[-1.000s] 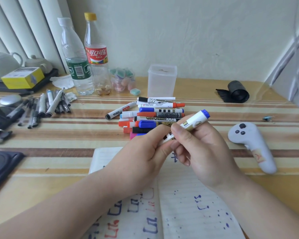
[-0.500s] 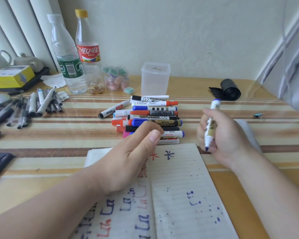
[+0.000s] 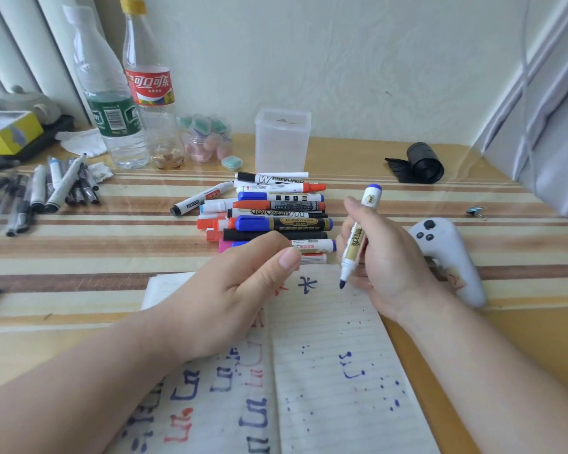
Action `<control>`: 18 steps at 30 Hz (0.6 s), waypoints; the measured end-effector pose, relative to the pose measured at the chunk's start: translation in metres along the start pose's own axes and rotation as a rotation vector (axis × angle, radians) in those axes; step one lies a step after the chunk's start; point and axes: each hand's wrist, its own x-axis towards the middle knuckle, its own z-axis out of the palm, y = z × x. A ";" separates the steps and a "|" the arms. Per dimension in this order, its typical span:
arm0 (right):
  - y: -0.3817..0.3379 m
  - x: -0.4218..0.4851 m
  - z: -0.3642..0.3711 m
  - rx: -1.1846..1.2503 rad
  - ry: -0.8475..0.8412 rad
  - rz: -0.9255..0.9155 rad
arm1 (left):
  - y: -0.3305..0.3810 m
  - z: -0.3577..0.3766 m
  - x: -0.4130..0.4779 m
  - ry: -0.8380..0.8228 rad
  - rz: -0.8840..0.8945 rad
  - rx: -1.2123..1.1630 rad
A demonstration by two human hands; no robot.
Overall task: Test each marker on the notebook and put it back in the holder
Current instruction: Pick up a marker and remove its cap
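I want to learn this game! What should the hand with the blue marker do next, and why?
Probably lower the right hand a little until the blue marker touches the notebook: its bare tip points down, seemingly just above the page.

The left hand (image 3: 230, 299) and right hand (image 3: 387, 267) are bare, as are the left forearm (image 3: 79, 371) and right forearm (image 3: 473, 371) behind the grip. The left thumbnail (image 3: 289, 258) is short and plain.

1. At the back, a pale off-white wall (image 3: 374, 60), faintly mottled.
2. At far left, white vertical blinds (image 3: 20, 44), slats closed.
3. At right, a pale grey panelled surface (image 3: 545, 109); door or cupboard, hard to tell.
4. Below, a wooden table (image 3: 79, 257) striped cream, tan and brown, glossy on top.
5. Lit softly and evenly, with faint reflections on the tabletop.
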 end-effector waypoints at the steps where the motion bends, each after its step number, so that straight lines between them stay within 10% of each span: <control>1: 0.001 0.000 0.001 0.047 0.029 -0.013 | -0.001 0.000 0.000 -0.029 0.005 -0.036; 5: 0.005 -0.002 0.007 0.100 0.075 -0.049 | -0.003 -0.003 0.000 -0.107 -0.035 -0.101; 18: -0.019 -0.004 -0.027 -0.079 -0.538 -0.226 | -0.010 -0.003 0.006 0.033 0.002 -0.326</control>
